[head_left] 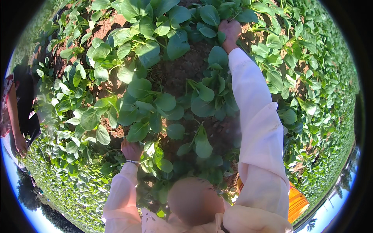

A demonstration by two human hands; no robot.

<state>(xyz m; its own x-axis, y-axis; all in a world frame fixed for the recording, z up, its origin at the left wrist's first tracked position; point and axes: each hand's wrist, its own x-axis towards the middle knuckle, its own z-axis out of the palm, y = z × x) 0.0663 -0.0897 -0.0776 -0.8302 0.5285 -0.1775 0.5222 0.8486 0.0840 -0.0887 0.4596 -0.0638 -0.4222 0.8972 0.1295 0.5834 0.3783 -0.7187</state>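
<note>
One co-worker, in dark and patterned clothing, shows at the far left edge, a bare co-worker's hand (20, 144) low beside the greenery; it is too small to tell what, if anything, it holds. Next comes the left hand (132, 149), with a thin pale band (133, 161) at the wrist above a loose white fabric sleeve (121, 186). It reaches low beside a bright green, round-leaved plant (165, 166); leaves cover its fingers, so I cannot tell whether they close on a stem. Between the hands, smooth, broad-leaved green plants (166, 101) stand in brown soil (175, 73), apparently rooted. Farther up, the right hand (230, 31) has its fingers curled inward among the leaves of a dark green, oval-leaved plant (210, 15); what lies inside the curl is hidden. At lower right, partly behind the right arm, is a ribbed orange plastic container (298, 202), its inside out of view.

Little seems finished: foliage looks dense on both sides, no loose pile is in sight, and nothing can be counted in the container. Most plants appear left to handle. No brand, label or writing can be read on the clothing or the container.
</note>
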